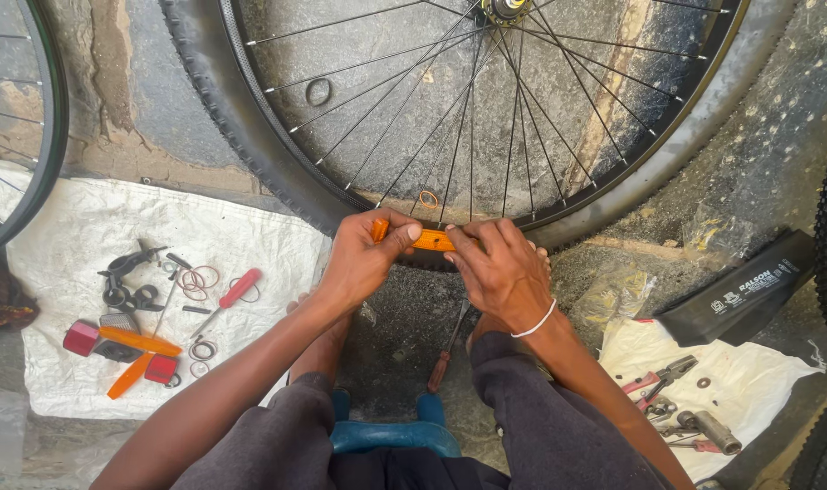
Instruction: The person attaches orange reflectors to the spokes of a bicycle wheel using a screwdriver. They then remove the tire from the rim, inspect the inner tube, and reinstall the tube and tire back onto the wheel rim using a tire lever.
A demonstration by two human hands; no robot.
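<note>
The bicycle wheel (486,109) stands stiff and heavy at twelve o'clock. At its rim's six o'clock, my left hand (363,259) and right hand (499,272) pinch the orange reflector (429,240), fingers closed on its ends; light, rigid, brittle plastic.

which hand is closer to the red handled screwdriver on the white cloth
Left. The left hand grips the orange reflector at the wheel rim, just right of the red-handled screwdriver. The right hand holds the reflector's other end, farther right.
</note>
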